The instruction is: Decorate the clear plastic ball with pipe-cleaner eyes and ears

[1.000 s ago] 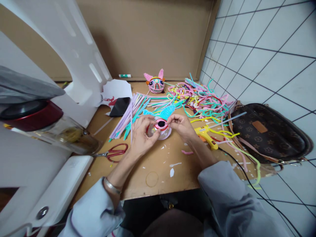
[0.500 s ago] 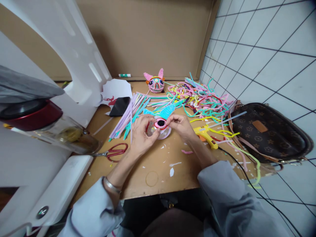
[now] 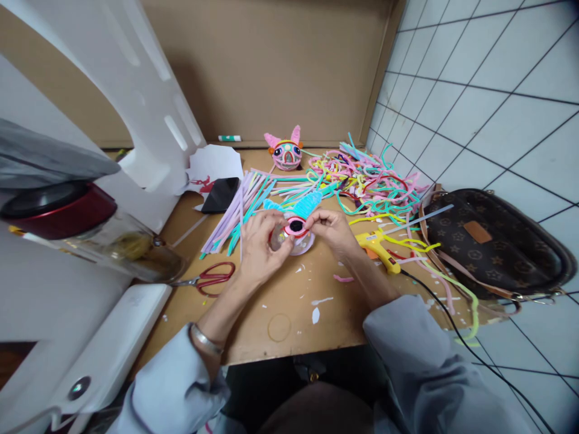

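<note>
A round clear craft piece [image 3: 304,244] with blue fuzzy ears [image 3: 307,205] is between my hands at the middle of the table. On it lies a pink ring [image 3: 296,226] with a black centre. My left hand [image 3: 265,244] is curled round the piece's left side, thumb at the ring's lower edge. My right hand [image 3: 332,230] pinches at the ring's right edge with thumb and forefinger. Behind them stands a finished-looking pink-eared head [image 3: 287,155]. Purple and teal strips [image 3: 230,220] lie to the left of the piece.
Red-handled scissors [image 3: 215,279], a phone [image 3: 221,195] and a glass jar [image 3: 136,241] are at left. A tangle of coloured strips [image 3: 371,181] is behind at right. A yellow glue gun [image 3: 380,250] with a black cord lies beside a brown bag [image 3: 493,241].
</note>
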A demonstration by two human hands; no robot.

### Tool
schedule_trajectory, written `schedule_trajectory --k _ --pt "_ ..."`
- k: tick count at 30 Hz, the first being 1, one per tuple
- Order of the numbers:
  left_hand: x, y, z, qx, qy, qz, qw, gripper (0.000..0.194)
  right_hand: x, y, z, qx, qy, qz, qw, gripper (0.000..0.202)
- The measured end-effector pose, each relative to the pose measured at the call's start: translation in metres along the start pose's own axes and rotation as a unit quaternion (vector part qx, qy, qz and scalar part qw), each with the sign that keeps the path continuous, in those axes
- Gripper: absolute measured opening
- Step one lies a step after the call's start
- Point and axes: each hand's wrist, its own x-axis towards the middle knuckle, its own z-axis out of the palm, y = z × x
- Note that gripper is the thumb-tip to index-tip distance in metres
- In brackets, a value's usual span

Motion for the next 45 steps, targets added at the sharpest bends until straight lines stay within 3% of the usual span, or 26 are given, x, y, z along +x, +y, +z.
schedule_trajectory --k 16,31,45 --pt "-0.0043 0.001 0.0008 0.014 0.019 0.013 1.0 0.017 0.0 0.0022 -0.0029 -0.037 -0.015 -0.029 0.999 0.01" --pt "-0.0024 -0.0021 0.0017 -0.061 0.029 -0.009 0.998 0.013 0.0005 0.0026 -0.0029 -0.038 -0.017 -0.029 0.999 0.01" --pt "0.0001 0.0012 0.0 -0.039 0.005 -0.034 0.999 0.013 0.0001 0.0006 -0.0018 -0.039 -0.022 -0.019 0.999 0.01"
